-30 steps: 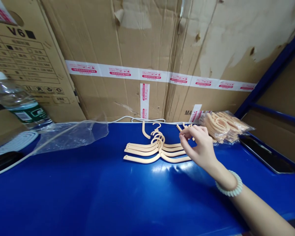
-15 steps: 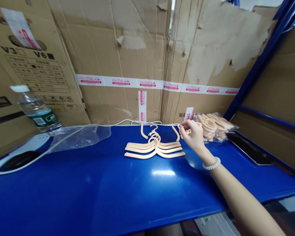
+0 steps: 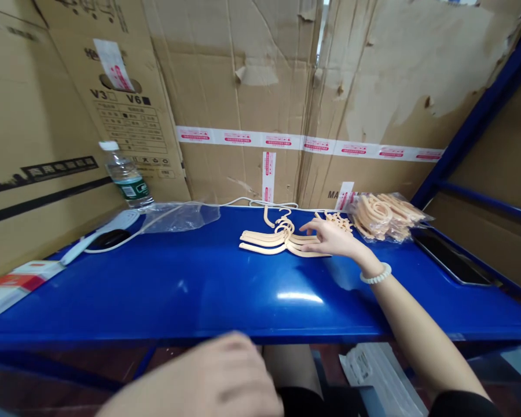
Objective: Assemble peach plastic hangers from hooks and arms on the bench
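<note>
Several beige hangers (image 3: 264,251) lie overlapped at our twelve o'clock on the blue bench (image 3: 156,289). Our right hand (image 3: 327,236), fingers spread, is over their three-o'clock arms; our left hand (image 3: 217,379), at six o'clock, is too blurred for us to tell.

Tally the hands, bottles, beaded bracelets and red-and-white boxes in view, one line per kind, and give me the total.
Hands: 2, the left hand and the right hand
Bottle: 1
Bracelet: 1
Red-and-white box: 1
Total: 5
</note>
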Demonstrator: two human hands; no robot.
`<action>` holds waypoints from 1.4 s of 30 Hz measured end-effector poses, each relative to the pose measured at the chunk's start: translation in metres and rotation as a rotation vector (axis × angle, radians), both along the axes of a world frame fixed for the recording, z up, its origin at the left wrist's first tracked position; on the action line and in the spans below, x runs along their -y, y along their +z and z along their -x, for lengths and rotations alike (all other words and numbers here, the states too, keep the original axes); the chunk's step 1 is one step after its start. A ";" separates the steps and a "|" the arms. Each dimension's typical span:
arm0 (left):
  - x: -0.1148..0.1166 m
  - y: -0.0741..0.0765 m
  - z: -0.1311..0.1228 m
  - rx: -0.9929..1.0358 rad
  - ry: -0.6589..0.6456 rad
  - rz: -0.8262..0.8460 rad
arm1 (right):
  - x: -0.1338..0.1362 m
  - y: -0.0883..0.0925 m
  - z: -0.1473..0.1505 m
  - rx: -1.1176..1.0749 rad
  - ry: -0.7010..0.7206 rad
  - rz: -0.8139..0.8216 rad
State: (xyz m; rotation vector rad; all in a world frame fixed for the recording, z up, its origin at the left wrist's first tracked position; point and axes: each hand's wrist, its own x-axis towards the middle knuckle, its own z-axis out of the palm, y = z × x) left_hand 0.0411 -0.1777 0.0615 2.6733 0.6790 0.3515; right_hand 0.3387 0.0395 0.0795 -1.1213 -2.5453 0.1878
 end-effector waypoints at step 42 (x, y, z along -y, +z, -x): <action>-0.324 -0.035 -0.018 -0.028 0.273 -0.288 | -0.141 -0.014 0.080 0.465 -0.115 -0.068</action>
